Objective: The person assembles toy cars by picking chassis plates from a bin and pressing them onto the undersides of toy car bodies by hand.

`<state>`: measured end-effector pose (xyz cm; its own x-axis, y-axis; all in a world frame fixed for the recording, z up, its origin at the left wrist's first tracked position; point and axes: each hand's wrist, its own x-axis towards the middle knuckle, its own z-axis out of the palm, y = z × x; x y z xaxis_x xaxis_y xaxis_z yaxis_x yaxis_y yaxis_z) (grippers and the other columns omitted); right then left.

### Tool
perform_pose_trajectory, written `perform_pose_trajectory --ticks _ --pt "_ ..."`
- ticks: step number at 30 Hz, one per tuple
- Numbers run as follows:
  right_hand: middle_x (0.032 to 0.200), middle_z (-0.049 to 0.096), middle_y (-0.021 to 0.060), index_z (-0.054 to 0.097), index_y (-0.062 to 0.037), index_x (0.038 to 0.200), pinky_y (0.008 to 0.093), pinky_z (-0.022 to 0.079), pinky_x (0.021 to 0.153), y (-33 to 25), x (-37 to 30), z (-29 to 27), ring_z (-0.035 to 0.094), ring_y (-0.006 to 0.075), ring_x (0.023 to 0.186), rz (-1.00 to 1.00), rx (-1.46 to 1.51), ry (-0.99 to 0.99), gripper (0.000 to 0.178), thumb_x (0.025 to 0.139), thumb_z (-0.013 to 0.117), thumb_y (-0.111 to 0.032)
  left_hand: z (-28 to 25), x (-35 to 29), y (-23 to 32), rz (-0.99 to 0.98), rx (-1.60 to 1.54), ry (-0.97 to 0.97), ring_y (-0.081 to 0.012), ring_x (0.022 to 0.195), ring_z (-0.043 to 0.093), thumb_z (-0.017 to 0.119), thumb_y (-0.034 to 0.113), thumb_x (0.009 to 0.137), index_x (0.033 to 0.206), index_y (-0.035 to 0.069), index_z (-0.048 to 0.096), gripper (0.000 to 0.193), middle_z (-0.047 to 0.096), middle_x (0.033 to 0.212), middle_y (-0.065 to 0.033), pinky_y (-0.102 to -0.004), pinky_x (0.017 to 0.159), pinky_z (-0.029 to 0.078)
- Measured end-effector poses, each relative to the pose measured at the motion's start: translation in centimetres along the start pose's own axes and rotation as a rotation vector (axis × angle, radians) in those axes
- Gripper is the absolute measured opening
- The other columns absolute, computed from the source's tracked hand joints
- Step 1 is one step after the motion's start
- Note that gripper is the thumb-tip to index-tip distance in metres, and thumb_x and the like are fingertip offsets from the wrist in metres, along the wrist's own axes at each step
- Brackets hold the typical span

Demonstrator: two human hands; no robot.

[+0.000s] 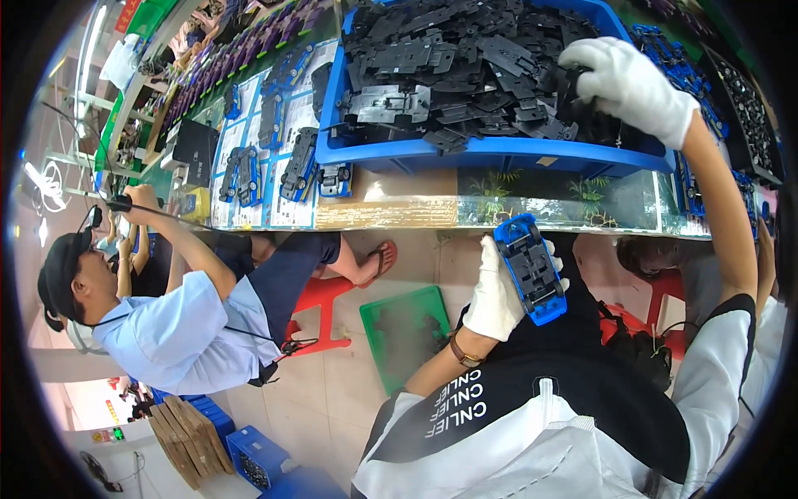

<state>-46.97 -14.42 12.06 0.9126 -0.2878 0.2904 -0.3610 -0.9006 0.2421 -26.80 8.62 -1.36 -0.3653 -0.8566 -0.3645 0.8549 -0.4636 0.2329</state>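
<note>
While the left hand (492, 299) has its gloved fingers wrapped around a blue car (530, 270), dark underside up, at the near side of the table (391, 201), the right hand (632, 87) reaches into the right end of the blue bin (499, 151). Its fingers curl among black plates (465, 58), though whether they grip one I cannot tell; more cars (301, 166) lie left of the bin.

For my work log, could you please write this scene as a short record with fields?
Left hand: white glove, holding a blue toy car, underside visible
Right hand: white glove, among black parts; grip unclear
Bin: blue, heaped with black parts
Table: other toy cars left of the bin
Floor: green tray
</note>
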Motion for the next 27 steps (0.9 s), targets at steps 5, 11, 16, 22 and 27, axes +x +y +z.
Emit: perform_pose_trajectory --ticks 5,11,16,22,27 --pt "0.105 0.06 0.0074 0.062 -0.0045 0.103 0.0313 0.047 0.088 1.6 -3.0 -3.1 0.058 0.0227 0.103 0.394 0.294 0.151 0.025 0.079 0.06 0.005 0.2 0.1 1.0 0.058 -0.028 -0.034 -0.0293 0.1 0.06 0.042 0.068 0.084 0.122 0.011 0.05 0.069 0.058 0.111 -0.0132 -0.0562 0.086 0.05" --pt "0.102 0.058 0.0075 0.054 -0.0091 0.126 0.0281 0.045 0.084 -3.5 -4.2 -2.5 0.057 0.0188 0.094 0.585 0.339 0.245 0.041 0.086 0.051 0.003 0.6 0.7 1.0 0.066 -0.049 -0.032 -0.0297 0.101 0.059 0.042 0.069 0.084 0.118 0.01 0.052 0.07 0.06 0.109 -0.0132 -0.0566 0.087 0.049" --pt "0.088 0.047 0.0126 0.045 -0.0161 0.134 0.041 0.043 0.068 -7.7 -4.9 -1.7 0.053 0.0313 0.078 0.651 0.073 -0.105 0.061 0.085 0.053 -0.052 1.3 0.9 0.6 0.073 -0.045 0.01 -0.0298 0.101 0.059 0.046 0.072 0.079 0.119 0.01 0.051 0.074 0.059 0.109 -0.0122 -0.0562 0.088 0.049" --pt "0.091 0.05 0.0113 0.043 -0.0177 0.136 0.0364 0.047 0.068 -8.8 -5.3 -0.5 0.055 0.0297 0.079 0.668 -0.018 -0.098 0.063 0.081 0.065 -0.038 1.7 1.4 -0.1 0.147 0.017 0.014 -0.0262 0.102 0.056 0.049 0.079 0.07 0.121 0.014 0.048 0.083 0.056 0.111 -0.008 -0.0566 0.089 0.048" --pt "0.098 0.053 0.0129 0.041 -0.0172 0.138 0.0358 0.047 0.073 -12.1 -4.9 -1.4 0.056 0.0286 0.083 0.769 0.005 0.089 0.061 0.083 0.064 -0.024 1.4 1.6 -0.5 0.197 0.052 0.051 -0.0252 0.105 0.055 0.044 0.08 0.072 0.123 0.014 0.048 0.083 0.057 0.112 -0.006 -0.0571 0.091 0.045"
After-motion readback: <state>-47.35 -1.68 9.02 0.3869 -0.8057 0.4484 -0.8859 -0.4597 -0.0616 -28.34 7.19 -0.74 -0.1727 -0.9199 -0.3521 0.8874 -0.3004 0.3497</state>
